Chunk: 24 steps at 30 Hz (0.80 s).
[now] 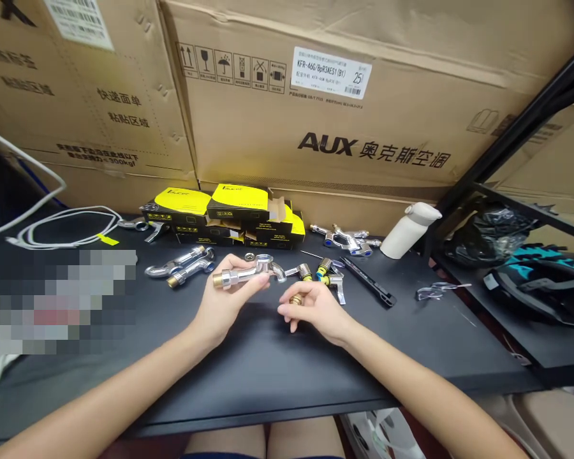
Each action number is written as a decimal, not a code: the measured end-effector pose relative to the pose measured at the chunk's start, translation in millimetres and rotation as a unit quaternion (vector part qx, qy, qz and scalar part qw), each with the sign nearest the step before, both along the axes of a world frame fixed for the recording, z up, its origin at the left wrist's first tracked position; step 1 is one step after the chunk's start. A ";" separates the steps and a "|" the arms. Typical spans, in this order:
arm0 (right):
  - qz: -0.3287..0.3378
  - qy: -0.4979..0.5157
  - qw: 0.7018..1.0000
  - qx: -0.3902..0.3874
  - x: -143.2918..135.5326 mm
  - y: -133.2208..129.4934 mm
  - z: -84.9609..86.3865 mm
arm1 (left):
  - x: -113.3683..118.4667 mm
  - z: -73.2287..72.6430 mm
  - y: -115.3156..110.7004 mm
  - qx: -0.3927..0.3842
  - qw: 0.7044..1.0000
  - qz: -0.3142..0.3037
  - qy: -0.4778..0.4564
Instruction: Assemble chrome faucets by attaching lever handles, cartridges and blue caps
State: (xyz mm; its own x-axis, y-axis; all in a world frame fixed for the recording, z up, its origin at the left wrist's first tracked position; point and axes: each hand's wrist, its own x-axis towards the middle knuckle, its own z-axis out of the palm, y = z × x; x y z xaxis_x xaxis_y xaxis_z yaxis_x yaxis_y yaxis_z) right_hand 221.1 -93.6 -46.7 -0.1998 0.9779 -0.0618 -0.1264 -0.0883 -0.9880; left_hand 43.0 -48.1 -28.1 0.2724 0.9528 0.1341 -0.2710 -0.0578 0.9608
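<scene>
My left hand [220, 309] is closed around a chrome faucet body [242, 275], which lies sideways with its brass threaded end to the left and its curved spout to the right. Between the bent fingers of my right hand [323, 311] is a small brass fitting [295, 299], partly covered by the fingertips. The two hands are apart, just above the dark table [249, 376]. Behind the faucet body sits a small metal ring [249, 257]. Chrome lever handles with yellow-and-black cartridges [324, 269] lie beyond my right hand. More chrome faucet bodies [184, 266] rest to the left.
Yellow-and-black boxes [239, 203] are stacked at the back before large cardboard cartons [249, 121]. Rightward are a black utility knife [370, 284], more chrome faucet parts [347, 240], a white bottle [406, 233] and a black helmet [538, 287]. White cable [67, 242] lies at left.
</scene>
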 end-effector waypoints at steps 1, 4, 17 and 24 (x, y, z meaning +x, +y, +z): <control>-0.001 0.001 1.000 -0.004 1.6 0.9 1.0 | -1.3 1.2 3.1 -0.010 1.000 0.004 -0.012; -0.036 -0.020 0.999 0.001 7.3 3.5 2.8 | -7.8 5.3 14.7 -0.032 0.999 0.025 -0.033; -0.069 -0.008 0.997 -0.018 16.8 9.4 1.0 | -41.8 -2.9 64.2 0.066 0.941 0.008 0.331; -0.084 -0.023 0.996 0.026 17.3 9.1 1.8 | -49.3 -5.4 65.8 0.179 0.847 -0.009 0.501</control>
State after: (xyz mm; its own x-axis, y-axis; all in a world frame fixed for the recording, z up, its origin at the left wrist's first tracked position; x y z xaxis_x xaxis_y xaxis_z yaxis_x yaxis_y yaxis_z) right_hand 238.4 -84.5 -44.9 -0.0313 0.9994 -0.0159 -0.0899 -0.0187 -0.9958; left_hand -6.3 17.8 -33.5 0.4346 0.8943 0.1069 0.6660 -0.3990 0.6302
